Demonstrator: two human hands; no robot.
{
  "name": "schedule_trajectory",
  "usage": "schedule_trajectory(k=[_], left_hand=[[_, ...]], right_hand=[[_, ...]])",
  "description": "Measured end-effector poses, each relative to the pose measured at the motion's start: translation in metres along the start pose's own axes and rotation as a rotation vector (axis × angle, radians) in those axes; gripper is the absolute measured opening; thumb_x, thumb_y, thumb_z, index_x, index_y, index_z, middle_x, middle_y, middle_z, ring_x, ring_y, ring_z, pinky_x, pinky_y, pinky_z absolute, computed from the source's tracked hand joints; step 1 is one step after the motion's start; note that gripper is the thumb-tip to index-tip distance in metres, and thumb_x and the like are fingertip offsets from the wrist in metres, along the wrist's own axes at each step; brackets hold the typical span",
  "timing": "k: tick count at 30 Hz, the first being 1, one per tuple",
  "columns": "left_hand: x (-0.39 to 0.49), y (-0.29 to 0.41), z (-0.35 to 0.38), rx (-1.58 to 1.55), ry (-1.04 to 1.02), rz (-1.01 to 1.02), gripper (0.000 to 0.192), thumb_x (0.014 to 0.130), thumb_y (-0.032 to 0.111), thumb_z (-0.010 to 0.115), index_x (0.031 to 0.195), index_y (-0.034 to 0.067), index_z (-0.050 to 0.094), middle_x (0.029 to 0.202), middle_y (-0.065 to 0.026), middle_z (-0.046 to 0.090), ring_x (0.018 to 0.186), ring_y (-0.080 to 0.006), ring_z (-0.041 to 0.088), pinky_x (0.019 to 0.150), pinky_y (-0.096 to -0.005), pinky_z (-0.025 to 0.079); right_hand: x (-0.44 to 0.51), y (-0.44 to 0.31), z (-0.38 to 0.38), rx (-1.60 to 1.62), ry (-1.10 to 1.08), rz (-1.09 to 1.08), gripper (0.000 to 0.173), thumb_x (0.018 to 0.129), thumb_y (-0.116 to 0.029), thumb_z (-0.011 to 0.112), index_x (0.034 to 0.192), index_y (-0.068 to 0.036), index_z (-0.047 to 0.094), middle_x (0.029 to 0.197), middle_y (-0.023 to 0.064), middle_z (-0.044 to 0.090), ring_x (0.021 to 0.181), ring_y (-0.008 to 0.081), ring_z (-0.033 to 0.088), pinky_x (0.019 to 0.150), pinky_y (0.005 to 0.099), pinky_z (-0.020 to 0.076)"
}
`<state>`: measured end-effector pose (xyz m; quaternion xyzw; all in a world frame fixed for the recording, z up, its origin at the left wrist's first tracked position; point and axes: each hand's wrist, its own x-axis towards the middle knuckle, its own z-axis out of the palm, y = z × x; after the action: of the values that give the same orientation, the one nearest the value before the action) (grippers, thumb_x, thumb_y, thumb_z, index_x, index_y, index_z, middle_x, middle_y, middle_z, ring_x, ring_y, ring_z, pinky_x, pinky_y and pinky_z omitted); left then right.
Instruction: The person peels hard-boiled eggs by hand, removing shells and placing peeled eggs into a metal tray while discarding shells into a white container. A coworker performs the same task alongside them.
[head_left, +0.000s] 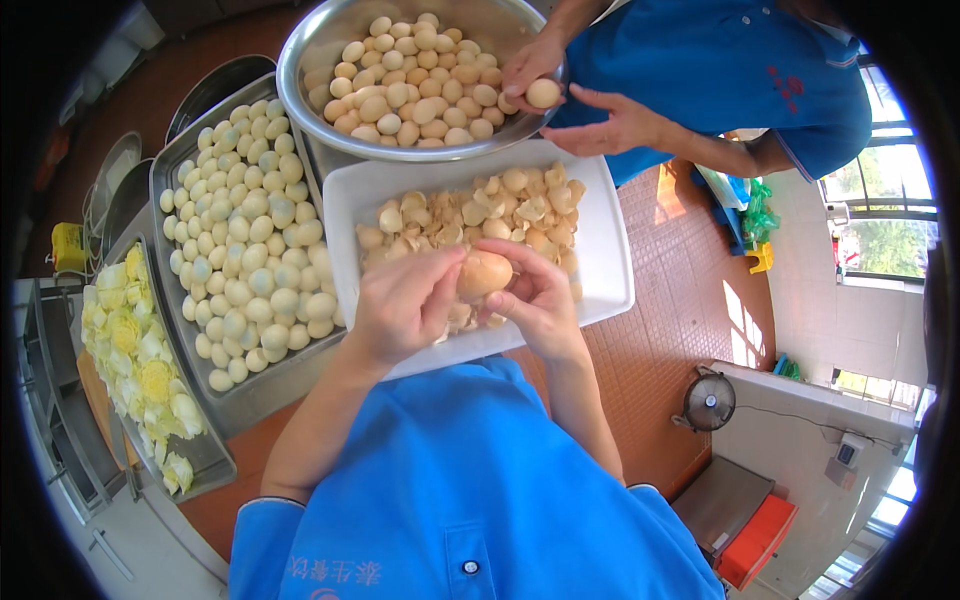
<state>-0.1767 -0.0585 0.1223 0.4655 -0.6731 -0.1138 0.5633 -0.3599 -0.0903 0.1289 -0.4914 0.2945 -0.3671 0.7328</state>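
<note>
A light brown egg (484, 274) is held over a white plastic tub (615, 262) with many broken eggshells (480, 206). My right hand (538, 296) grips the egg from the right side. At the egg's left end, the bent fingers of my left hand (409, 300) touch its surface; whether they pinch shell is hidden. Beyond the tub stands a large steel bowl (300, 112) with many eggs in their shells (424, 82). A metal tray (174, 300) on the left holds many peeled, pale eggs (255, 229), some with bluish patches.
A co-worker in a blue shirt (705, 75) stands at the upper right, holding an egg (542, 93) at the bowl's rim. Cut cabbage (139, 330) lies in a tray at the far left, near a knife (118, 442). A fan (709, 401) is mounted at the right.
</note>
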Motion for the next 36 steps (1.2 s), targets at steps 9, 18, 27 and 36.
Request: schedule_trajectory(k=[9,18,27,36], left_hand=[[-0.017,0.004,0.011,0.060,0.108,-0.268,0.014,0.084,-0.004,0.064,0.097,-0.002,0.067,0.083,-0.0139,0.070,0.068,-0.0258,0.068,0.061,-0.0320,0.054],[-0.015,0.010,0.009,-0.394,-0.065,-0.518,0.022,0.091,0.013,0.063,0.106,-0.003,0.065,0.098,-0.0126,0.065,0.084,-0.0200,0.067,0.069,-0.0279,0.054],[-0.014,0.014,0.006,-0.276,-0.101,-0.419,0.019,0.091,0.012,0.062,0.099,-0.004,0.068,0.081,-0.0108,0.064,0.073,-0.0188,0.065,0.063,-0.0295,0.051],[-0.010,0.014,0.005,-0.202,-0.078,-0.370,0.012,0.092,0.005,0.060,0.095,-0.003,0.067,0.080,-0.0104,0.065,0.069,-0.0174,0.062,0.062,-0.0292,0.050]], right_hand=[[-0.006,0.018,-0.004,0.041,0.069,-0.058,0.056,0.085,-0.006,0.072,0.134,0.004,0.047,0.119,0.0139,0.062,0.096,0.0193,0.066,0.079,0.0317,0.0581],[-0.011,0.019,-0.008,-0.111,0.064,-0.107,0.053,0.082,0.004,0.072,0.131,0.005,0.052,0.125,0.0145,0.058,0.106,0.0198,0.062,0.085,0.0303,0.0562],[-0.018,0.019,-0.004,-0.133,0.054,-0.094,0.052,0.081,0.005,0.072,0.130,0.006,0.053,0.115,0.0158,0.063,0.097,0.0186,0.066,0.079,0.0277,0.0579],[-0.020,0.018,-0.010,-0.025,0.007,-0.058,0.052,0.085,0.002,0.070,0.132,0.007,0.049,0.122,0.0194,0.059,0.105,0.0259,0.064,0.080,0.0353,0.0598]])
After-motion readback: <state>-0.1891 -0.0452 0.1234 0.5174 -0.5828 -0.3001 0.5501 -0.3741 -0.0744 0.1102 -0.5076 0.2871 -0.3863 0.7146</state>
